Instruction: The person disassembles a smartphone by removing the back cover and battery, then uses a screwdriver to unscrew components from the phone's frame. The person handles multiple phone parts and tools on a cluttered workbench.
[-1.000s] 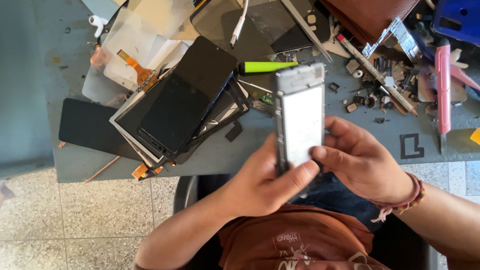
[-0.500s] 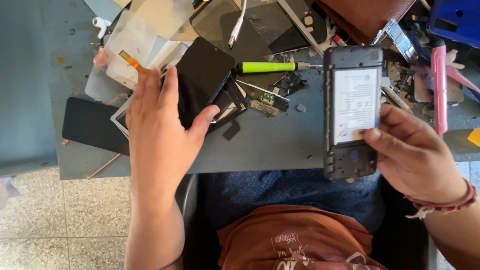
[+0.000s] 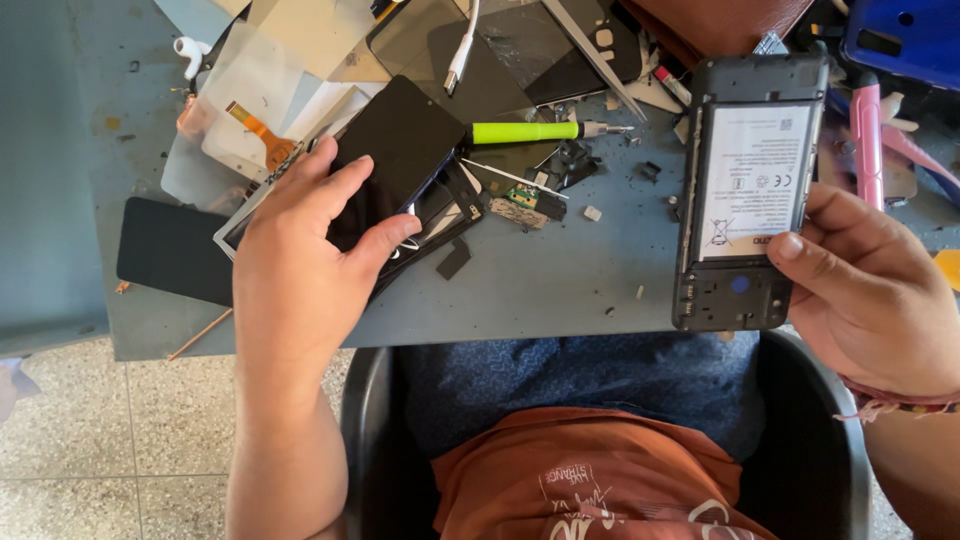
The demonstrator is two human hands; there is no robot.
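left hand lies flat on the pile of screens at the bench's left, fingers spread and thumb curled round the edge of a black screen, pinching it lightly rather than lifting it. green screwdriver lies mid-bench, near a small circuit board. right hand grips an opened phone by its right edge, thumb across the lower back, white battery facing up, over the bench's front edge.
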